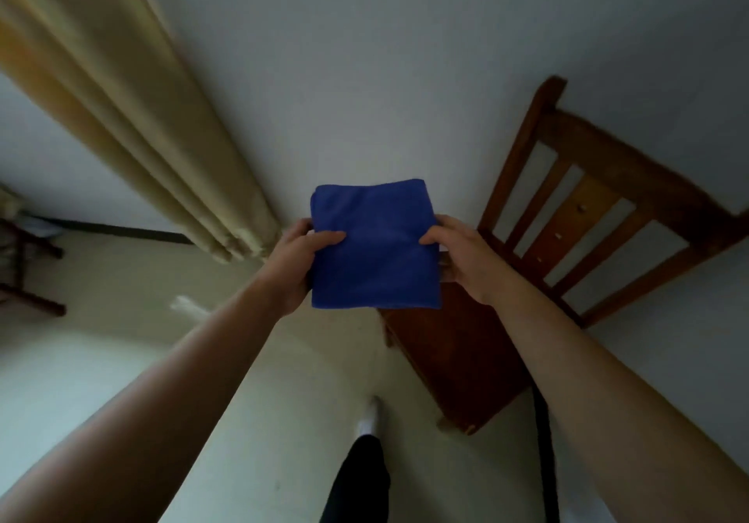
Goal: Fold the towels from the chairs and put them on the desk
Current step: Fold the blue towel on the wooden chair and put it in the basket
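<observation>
Far left: a dark furniture frame (28,275) stands on the pale floor (101,360) (blurred; its type cannot be told). Beige curtain (133,117): hangs in folds against the white wall (364,56). Left hand (294,265): grips the left edge of the blue towel (375,251), thumb on top, fingers behind the cloth. Blue towel: folded into a compact rectangle, held in the air between both hands, over the front of the chair seat. Right hand (464,259): grips the right edge likewise, thumb on top. Wooden chair (575,206): slatted back at right, near the wall
</observation>
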The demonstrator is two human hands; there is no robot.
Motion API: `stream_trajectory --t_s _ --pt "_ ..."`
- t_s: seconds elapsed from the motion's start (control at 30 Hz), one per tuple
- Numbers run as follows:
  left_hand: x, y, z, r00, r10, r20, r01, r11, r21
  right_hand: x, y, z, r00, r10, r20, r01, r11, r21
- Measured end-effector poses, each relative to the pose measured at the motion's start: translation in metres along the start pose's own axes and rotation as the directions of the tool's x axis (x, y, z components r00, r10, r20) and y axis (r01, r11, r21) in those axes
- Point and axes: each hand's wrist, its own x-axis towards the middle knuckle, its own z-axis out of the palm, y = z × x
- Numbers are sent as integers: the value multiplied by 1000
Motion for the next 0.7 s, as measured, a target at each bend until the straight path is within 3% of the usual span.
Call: stream_trajectory --t_s 0.1,0.23,0.37,0.53,0.7 --pt "-93 27 -35 993 84 -87 -90 994 -67 -46 -40 52 982 -39 187 48 998 -43" --pt "-208 37 -98 970 135 -202 -160 981 -111 -104 -71 135 905 -3 425 46 995 -90" --pt "-309 35 -169 927 171 -333 -222 967 -124 -151 -89 232 836 16 548 69 989 -133" --pt "-426 14 -271 818 230 -527 -350 926 -140 -200 -91 368 727 64 684 106 973 -204" --pt "-565 -36 -387 695 249 -674 -434 893 -117 -268 -63 548 535 123 836 228 932 -283"
